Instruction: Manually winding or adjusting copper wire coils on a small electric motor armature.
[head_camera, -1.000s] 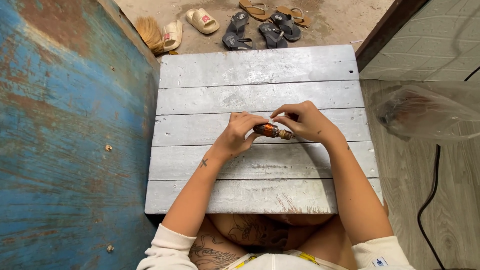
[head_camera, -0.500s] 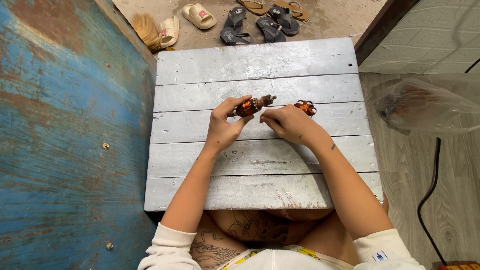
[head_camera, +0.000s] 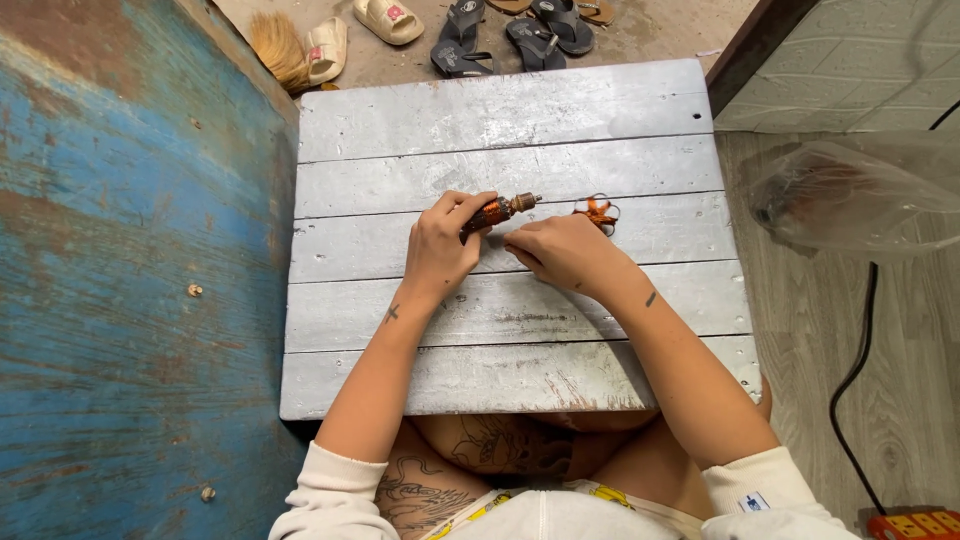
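Two bare hands work over a grey plank counter (head_camera: 400, 290). The left hand (head_camera: 440, 245) has its fingers pinched round a small rusty cylindrical part (head_camera: 497, 211), holding it just above the boards; the part juts up and to the right out of the fingertips, its thinner metal tip pointing toward the far right. The right hand (head_camera: 565, 250) lies just beside it, below and to the right of the part, knuckles up and fingers curled in; its fingertips come close to the lower end of the part, but whether they touch it or pinch anything cannot be told. Just beyond the right hand's knuckles a small orange-and-rust piece (head_camera: 598, 210) lies on the counter, partly hidden by that hand.

Several sandals (head_camera: 460, 40) lie on the ground past the far edge of the counter. A worn blue painted surface (head_camera: 120, 300) stands along the left side. To the right a clear plastic bag (head_camera: 860, 195) lies on a wooden floor, with a black cable (head_camera: 860, 350) running past it.
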